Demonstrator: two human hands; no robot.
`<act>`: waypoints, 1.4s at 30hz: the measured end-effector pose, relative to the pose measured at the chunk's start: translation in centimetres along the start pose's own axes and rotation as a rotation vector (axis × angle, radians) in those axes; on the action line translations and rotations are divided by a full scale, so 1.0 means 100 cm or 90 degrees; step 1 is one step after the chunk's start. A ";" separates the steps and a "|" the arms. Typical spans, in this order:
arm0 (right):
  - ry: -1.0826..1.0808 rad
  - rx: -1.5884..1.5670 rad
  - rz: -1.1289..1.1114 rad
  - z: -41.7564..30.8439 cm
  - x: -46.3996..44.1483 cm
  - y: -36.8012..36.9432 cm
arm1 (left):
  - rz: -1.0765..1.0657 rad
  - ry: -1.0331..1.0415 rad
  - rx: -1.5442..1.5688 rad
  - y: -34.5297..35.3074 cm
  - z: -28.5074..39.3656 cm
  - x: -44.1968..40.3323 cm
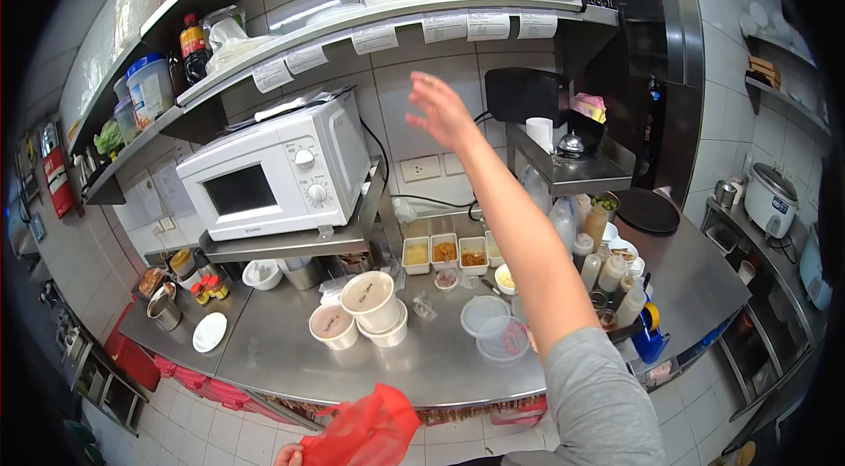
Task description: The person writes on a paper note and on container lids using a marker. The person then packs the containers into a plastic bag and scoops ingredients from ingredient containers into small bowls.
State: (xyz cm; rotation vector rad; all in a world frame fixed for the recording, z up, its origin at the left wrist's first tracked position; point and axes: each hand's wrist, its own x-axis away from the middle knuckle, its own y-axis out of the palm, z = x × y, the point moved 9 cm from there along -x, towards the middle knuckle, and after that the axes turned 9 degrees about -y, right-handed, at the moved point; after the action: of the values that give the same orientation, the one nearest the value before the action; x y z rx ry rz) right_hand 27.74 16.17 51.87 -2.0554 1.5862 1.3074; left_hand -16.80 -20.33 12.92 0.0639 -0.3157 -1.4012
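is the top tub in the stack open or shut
Shut. A pale lid with handwriting on it covers the mouth of the top tub.

Right hand raised (open), left hand low

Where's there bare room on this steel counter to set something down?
The counter is bare between the white dish and lidded tubs, and just in front of those tubs. It's crowded around the squeeze bottles and by the food containers behind.
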 end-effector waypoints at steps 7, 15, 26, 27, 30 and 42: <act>-0.179 -0.165 0.167 -0.034 -0.084 -0.026 | -0.005 -0.013 -0.001 -0.004 -0.004 -0.049; -0.215 -0.430 -0.135 -0.012 0.032 0.029 | -0.228 0.047 -0.157 0.082 0.039 -0.129; 0.168 0.139 -0.246 0.135 0.318 0.107 | -0.297 0.075 -0.154 0.183 0.040 -0.175; 0.158 0.137 -0.211 0.128 0.311 0.099 | -0.319 0.063 -0.190 0.188 0.035 -0.173; 0.180 0.205 -0.324 0.122 0.303 0.111 | -0.342 0.059 -0.294 0.201 0.026 -0.169; 0.339 0.417 -0.232 0.306 0.192 -0.065 | -0.121 0.019 -0.422 0.149 0.016 -0.178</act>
State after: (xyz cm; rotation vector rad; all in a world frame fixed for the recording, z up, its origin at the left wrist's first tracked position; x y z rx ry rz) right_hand 18.34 25.89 17.75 -2.1663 1.4413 0.0751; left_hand -5.29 -0.14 14.66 -0.4384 0.1950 -1.6304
